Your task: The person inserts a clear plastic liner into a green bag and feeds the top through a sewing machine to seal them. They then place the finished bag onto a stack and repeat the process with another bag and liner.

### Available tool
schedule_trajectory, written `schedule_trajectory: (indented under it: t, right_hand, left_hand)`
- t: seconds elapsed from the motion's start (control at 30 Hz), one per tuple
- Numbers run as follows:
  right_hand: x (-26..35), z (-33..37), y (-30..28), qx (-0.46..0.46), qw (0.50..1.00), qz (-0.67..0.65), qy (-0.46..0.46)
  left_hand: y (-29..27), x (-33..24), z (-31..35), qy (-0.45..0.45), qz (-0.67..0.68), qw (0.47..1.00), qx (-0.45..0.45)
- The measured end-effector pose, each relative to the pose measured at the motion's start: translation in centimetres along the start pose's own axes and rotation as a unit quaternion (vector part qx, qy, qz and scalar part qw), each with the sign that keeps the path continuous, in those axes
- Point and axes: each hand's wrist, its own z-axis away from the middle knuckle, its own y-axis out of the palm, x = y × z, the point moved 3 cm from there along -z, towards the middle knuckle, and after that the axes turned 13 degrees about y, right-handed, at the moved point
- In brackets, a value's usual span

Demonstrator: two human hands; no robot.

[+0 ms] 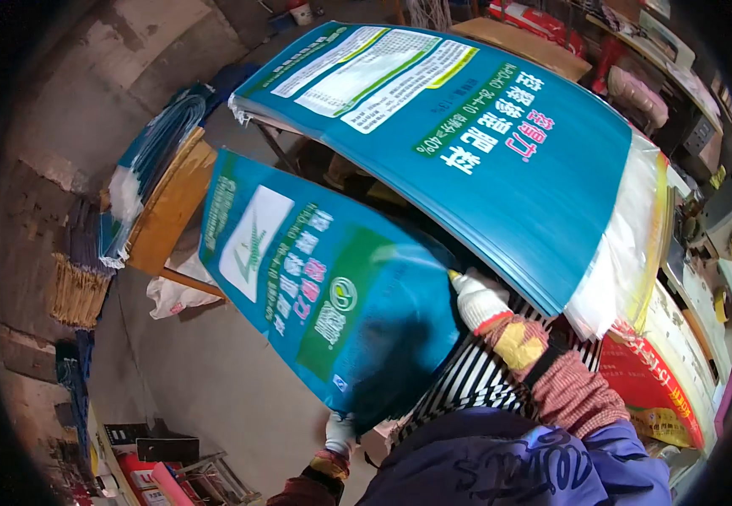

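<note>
A teal woven fertilizer sack (pixel 332 312), printed in white, green and pink, hangs flat and tilted in front of me. My right hand (pixel 480 304), in a white glove, grips its near right edge, with the thumb or a fingertip showing yellow. At the sack's lower corner my left hand (pixel 340 432), also gloved in white, is closed on the edge; most of its fingers are hidden. Just beyond lies a thick stack of matching teal sacks (pixel 501 177) on a table, its near edge close to my right hand.
White and yellow sacks (pixel 619 244) stick out under the stack's right end. On the left, more folded sacks (pixel 159 152) rest on a wooden board (pixel 172 202). A red sack (pixel 653 379) sits at the right. Tools and boxes (pixel 163 455) occupy the lower left.
</note>
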Motion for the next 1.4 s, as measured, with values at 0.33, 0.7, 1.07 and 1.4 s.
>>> schedule_trajectory:
  t: [0.33,0.7,1.07,1.4]
  right_hand:
    - [0.7,-10.4,4.8,-0.109,0.983,-0.149,0.022]
    - [-1.7,-10.6,2.8,-0.088,0.974,-0.168,-0.126]
    - [-9.3,5.2,-6.8,-0.003,0.937,-0.227,-0.265]
    - [-17.7,10.2,-14.5,0.039,0.841,-0.233,-0.486]
  left_hand:
    - [0.9,-4.7,-0.7,0.054,0.016,0.998,0.015]
    - [1.5,-1.7,-5.6,-0.011,-0.099,0.995,0.011]
    - [20.8,-29.5,5.9,0.693,-0.294,0.648,0.115]
    - [41.2,-33.7,12.7,0.792,-0.425,0.322,0.298]
